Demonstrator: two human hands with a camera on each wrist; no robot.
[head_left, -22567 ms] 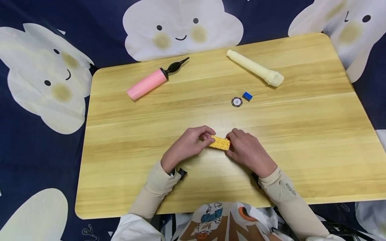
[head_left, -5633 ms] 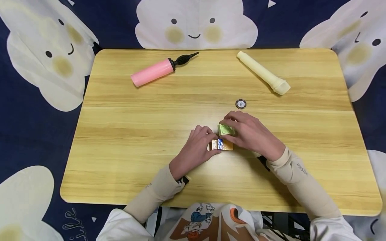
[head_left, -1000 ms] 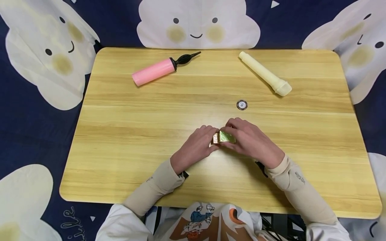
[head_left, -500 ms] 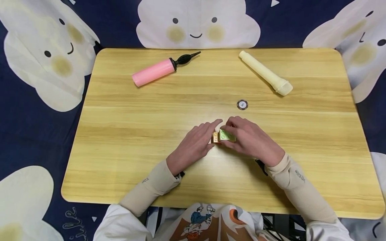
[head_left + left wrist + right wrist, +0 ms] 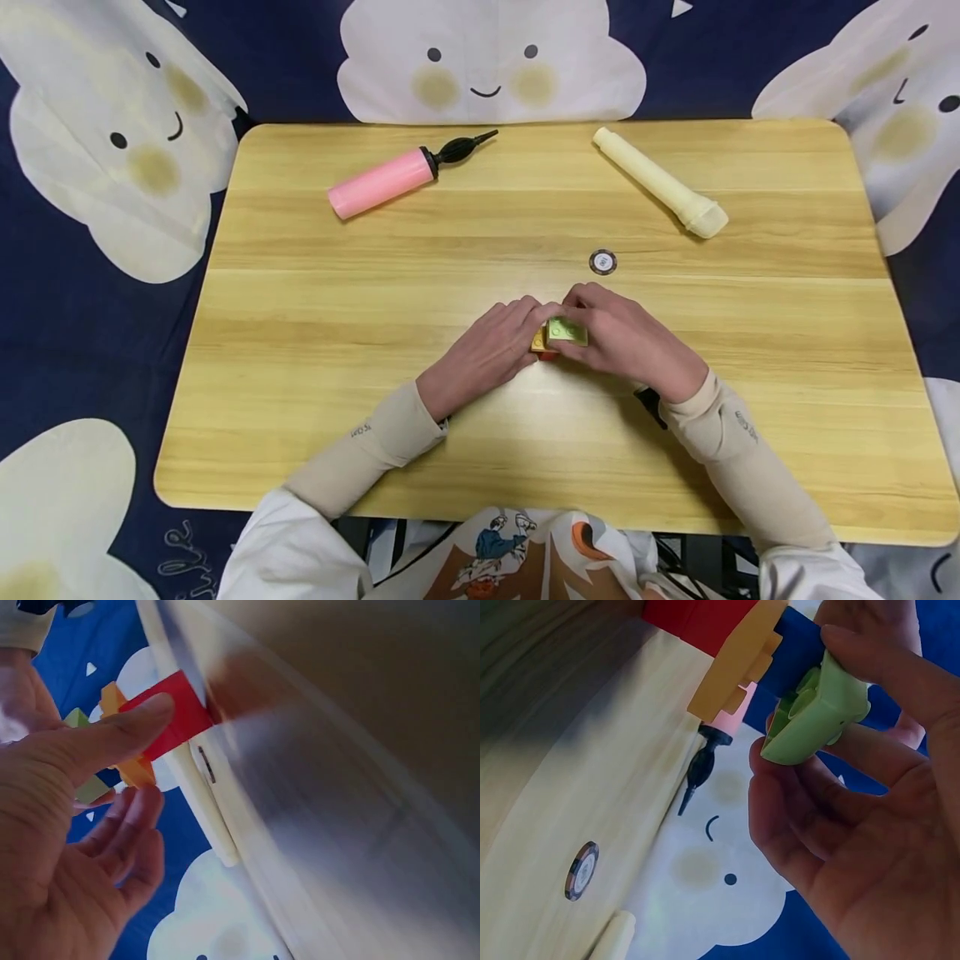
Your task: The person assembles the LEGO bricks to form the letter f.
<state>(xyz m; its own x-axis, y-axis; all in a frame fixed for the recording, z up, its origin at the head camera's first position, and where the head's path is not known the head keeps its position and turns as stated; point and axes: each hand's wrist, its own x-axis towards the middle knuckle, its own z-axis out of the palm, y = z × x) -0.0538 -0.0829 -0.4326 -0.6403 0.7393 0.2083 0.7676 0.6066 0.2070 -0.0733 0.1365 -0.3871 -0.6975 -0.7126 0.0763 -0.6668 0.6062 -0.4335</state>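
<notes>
In the middle of the table, my left hand grips a stack of toy bricks, its thumb across the red brick at the bottom. A yellow-orange brick sits on the red one, with a small blue brick on top of it. My right hand pinches a light green brick between thumb and fingers. That green brick is tilted against the blue one, a gap showing at its hollow underside in the right wrist view. From above, the left index finger reaches to the green brick's far edge.
A poker chip lies just beyond the hands. Farther back are a pink hand pump with a black nozzle and a cream microphone. The wooden table stands before a dark blue cloud-print cloth.
The blue brick has gone from beside the chip onto the yellow-orange one, and the right hand has taken up the light green brick. Lately the left fingers lifted, then came down toward it.
</notes>
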